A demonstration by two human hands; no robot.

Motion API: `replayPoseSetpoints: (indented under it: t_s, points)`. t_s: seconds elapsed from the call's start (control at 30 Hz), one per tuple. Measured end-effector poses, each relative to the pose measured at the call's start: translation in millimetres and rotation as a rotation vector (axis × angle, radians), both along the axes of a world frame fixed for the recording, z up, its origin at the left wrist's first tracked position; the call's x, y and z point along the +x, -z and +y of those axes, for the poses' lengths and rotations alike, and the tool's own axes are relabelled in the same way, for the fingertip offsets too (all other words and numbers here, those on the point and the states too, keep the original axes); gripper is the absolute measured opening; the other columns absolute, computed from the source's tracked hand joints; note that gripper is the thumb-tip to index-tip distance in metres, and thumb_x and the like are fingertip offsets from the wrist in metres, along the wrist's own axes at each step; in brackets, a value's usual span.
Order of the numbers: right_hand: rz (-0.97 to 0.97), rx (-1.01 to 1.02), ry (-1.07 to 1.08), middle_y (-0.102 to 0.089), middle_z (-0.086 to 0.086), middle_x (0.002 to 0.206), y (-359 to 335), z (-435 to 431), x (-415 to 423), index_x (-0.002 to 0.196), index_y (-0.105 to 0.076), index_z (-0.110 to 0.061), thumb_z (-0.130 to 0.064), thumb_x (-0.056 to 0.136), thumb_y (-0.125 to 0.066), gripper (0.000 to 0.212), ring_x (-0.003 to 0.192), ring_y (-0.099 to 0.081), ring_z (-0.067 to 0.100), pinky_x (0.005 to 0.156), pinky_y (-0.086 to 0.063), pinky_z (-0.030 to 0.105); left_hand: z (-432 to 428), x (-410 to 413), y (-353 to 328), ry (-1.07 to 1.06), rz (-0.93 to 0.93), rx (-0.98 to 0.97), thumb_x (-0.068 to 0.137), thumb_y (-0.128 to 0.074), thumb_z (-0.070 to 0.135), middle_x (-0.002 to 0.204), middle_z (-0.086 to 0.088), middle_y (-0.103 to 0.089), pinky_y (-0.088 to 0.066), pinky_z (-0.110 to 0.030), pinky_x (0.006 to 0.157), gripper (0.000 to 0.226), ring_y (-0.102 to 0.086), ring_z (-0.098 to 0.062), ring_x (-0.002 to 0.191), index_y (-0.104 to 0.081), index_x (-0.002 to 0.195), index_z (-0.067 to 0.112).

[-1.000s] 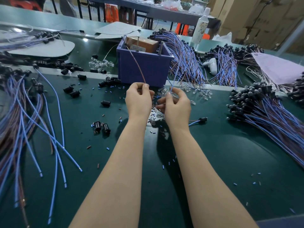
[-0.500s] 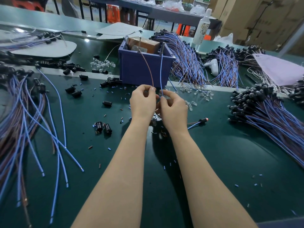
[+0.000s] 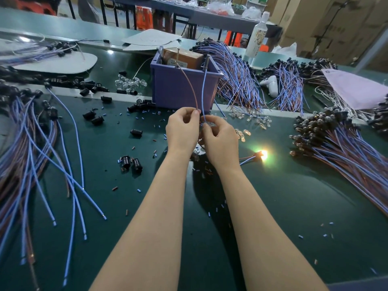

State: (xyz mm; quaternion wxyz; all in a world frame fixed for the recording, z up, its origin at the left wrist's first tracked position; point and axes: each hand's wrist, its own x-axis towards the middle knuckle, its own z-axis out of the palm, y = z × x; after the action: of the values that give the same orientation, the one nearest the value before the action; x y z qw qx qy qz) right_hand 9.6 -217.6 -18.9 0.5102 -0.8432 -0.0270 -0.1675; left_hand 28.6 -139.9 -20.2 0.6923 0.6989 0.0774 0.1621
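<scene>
My left hand (image 3: pixel 182 131) pinches the lower end of a thin brown wire (image 3: pixel 189 85) that arcs up to a metal post in the purple box (image 3: pixel 180 89). My right hand (image 3: pixel 220 139) pinches a blue wire (image 3: pixel 203 95), which rises to another post in the box. Both hands meet just in front of the box, over the green table. What the fingers enclose between them is hidden. To the right of my right wrist a small lamp (image 3: pixel 262 154) on a brown and blue lead glows bright yellow.
Bundles of blue and brown wires lie at the left (image 3: pixel 31 154), the right (image 3: pixel 346 152) and behind the box (image 3: pixel 235 76). Black sockets (image 3: pixel 131 163), clear bulbs (image 3: pixel 130 82) and small insulation bits litter the table. A white bottle (image 3: pixel 255 36) stands at the back.
Both hands have come together and the two wires now stand up to the posts in the box. The small lamp at the right, dark a second ago, now shines brightly.
</scene>
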Motion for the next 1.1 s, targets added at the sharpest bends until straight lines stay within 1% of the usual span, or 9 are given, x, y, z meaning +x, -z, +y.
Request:
replayPoseSetpoints:
  t_s: [0.2,0.37,0.5,0.6,0.67,0.73,0.9,1.03,1.1]
  points:
    - [-0.028,-0.202,-0.123,-0.061,-0.003,0.077,-27,-13,-5,0.098,-0.068,-0.011,-0.015,0.093,-0.053,0.017,0.070,-0.056,0.013,0.064,-0.039,0.019,-2,-7,-29,0.115,-0.110,-0.010,0.095,-0.053,0.011,0.085,0.003,-0.068,-0.050,-0.024,0.070,0.015,-0.061,-0.005,0.073,-0.067,0.090,0.012]
    - [-0.220,-0.317,0.061,-0.063,0.008,0.078,-63,-52,-7,0.088,-0.067,-0.005,-0.021,0.093,-0.054,0.021,0.072,-0.056,0.026,0.064,-0.038,0.026,-30,-16,-79,0.161,-0.358,0.247,0.092,-0.060,0.022,0.086,0.000,-0.067,-0.051,-0.027,0.077,0.012,-0.062,-0.014,0.079,-0.068,0.093,0.013]
    - [-0.414,0.080,0.302,-0.061,-0.002,0.062,-86,-100,-23,0.078,-0.065,-0.011,-0.021,0.097,-0.052,0.025,0.061,-0.060,0.015,0.060,-0.050,0.029,-79,-28,-91,0.322,-0.078,0.305,0.096,-0.046,0.048,0.056,0.002,-0.056,-0.041,-0.024,0.054,0.050,-0.052,-0.012,0.051,-0.061,0.073,0.006]
    - [-0.462,0.554,0.394,-0.059,-0.010,0.052,-92,-138,-37,0.071,-0.065,-0.020,-0.018,0.098,-0.048,0.032,0.049,-0.052,0.006,0.051,-0.044,0.022,-133,-36,-90,0.715,0.266,-0.186,0.098,-0.030,0.055,0.040,0.005,-0.050,-0.027,-0.015,0.042,0.058,-0.036,-0.005,0.030,-0.055,0.072,0.010]
    - [-0.476,0.712,0.481,-0.060,-0.009,0.053,-87,-163,-49,0.066,-0.065,-0.019,-0.020,0.098,-0.050,0.035,0.051,-0.052,0.009,0.052,-0.043,0.023,-169,-35,-91,0.798,0.288,-0.606,0.102,-0.031,0.043,0.039,0.007,-0.049,-0.023,-0.012,0.036,0.042,-0.032,-0.001,0.029,-0.048,0.079,0.012]
    - [-0.480,0.790,0.611,-0.060,-0.010,0.048,-75,-186,-60,0.062,-0.062,-0.020,-0.021,0.097,-0.052,0.037,0.045,-0.052,0.005,0.048,-0.044,0.020,-202,-28,-92,0.772,0.260,-0.779,0.104,-0.036,0.025,0.040,0.009,-0.048,-0.025,-0.011,0.031,0.030,-0.034,0.000,0.029,-0.047,0.079,0.012]
    - [-0.278,1.105,0.784,-0.057,-0.006,0.041,-35,-242,-75,0.066,-0.055,-0.013,-0.021,0.098,-0.047,0.034,0.033,-0.048,0.005,0.037,-0.038,0.014,-277,-28,-73,0.748,0.315,-0.542,0.099,-0.041,0.004,0.042,0.004,-0.053,-0.035,-0.011,0.033,0.030,-0.044,0.000,0.029,-0.049,0.070,0.008]
    - [-0.232,1.534,0.674,-0.063,0.000,0.046,-11,-266,-75,0.072,-0.052,-0.008,-0.017,0.102,-0.039,0.034,0.040,-0.060,0.006,0.042,-0.049,0.015,-308,-24,-40,0.755,0.491,-0.392,0.097,-0.040,0.000,0.087,-0.018,-0.060,-0.047,-0.019,0.056,0.019,-0.056,-0.011,0.051,-0.052,0.082,0.002]
    - [-0.240,1.609,0.657,-0.066,0.005,0.053,-4,-270,-72,0.076,-0.052,-0.006,-0.015,0.102,-0.037,0.031,0.053,-0.065,0.011,0.053,-0.052,0.018,-314,-21,-28,0.737,0.540,-0.400,0.096,-0.042,0.001,0.111,-0.027,-0.062,-0.048,-0.022,0.062,0.020,-0.054,-0.016,0.063,-0.058,0.104,-0.008]
